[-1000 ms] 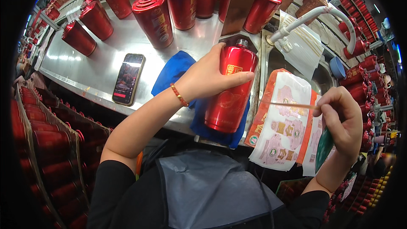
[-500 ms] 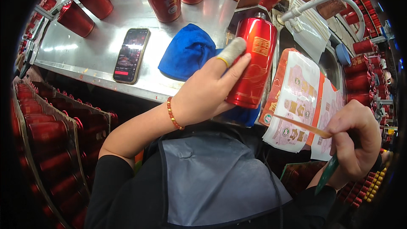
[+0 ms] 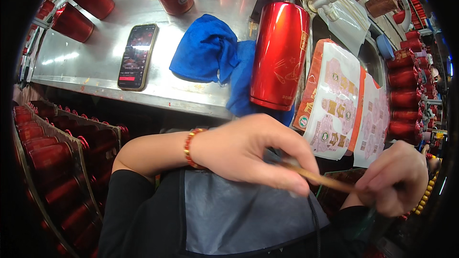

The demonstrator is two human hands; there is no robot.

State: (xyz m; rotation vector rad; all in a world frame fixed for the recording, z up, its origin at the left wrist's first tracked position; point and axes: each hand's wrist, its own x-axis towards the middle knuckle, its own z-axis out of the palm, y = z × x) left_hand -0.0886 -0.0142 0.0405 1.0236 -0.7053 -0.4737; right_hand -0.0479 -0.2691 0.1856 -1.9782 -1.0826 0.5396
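- Posture: our right hand point(image 3: 394, 181) pinches the strip point(image 3: 337, 184); our left hand point(image 3: 248, 148) curls at its left end, grip we cannot tell.
- Axis: crosswise between them, pointing left.
- Bottle point(image 3: 280, 55): beyond, neck away.

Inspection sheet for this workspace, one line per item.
Surface: metal counter, shiny, specks near its front edge.
Job's things: red bottle rests on blue cloth, neither hand on it; printed white sheets right of it; thin strip stretches between the hands.
Clutter: phone, screen lit, left of the cloth.
Hands: right hand pinches one strip end, blurred; left hand around the other, grip unclear.
Cables: black cord hangs over the apron; no power cable seen.
Surroundings: white faucet, blue bowl, racked red containers.
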